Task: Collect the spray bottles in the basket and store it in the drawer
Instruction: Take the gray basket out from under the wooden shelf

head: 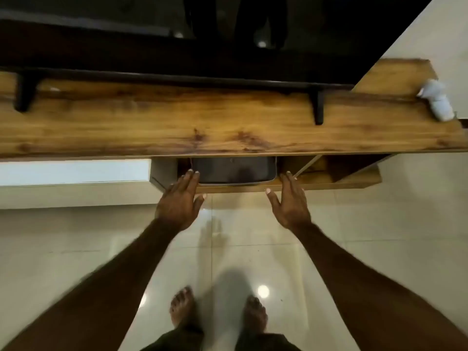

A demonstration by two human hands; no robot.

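A dark basket point(233, 171) with a pale rim sits in the open compartment under the wooden unit's top, mostly hidden beneath it. Its contents are too dark to make out, and no spray bottle is visible. My left hand point(181, 198) reaches toward the basket's left end with straight fingers, fingertips at its corner. My right hand point(288, 201) is stretched out just right of the basket with fingers straight, over the compartment's wooden front ledge point(228, 190). Neither hand holds anything.
The wooden top point(202, 122) carries a dark TV on black feet point(319, 107). A white object point(436, 101) lies at its far right end. A white drawer front point(73, 171) is left of the compartment. Glossy floor tiles point(76, 249) and my bare feet point(182, 307) are below.
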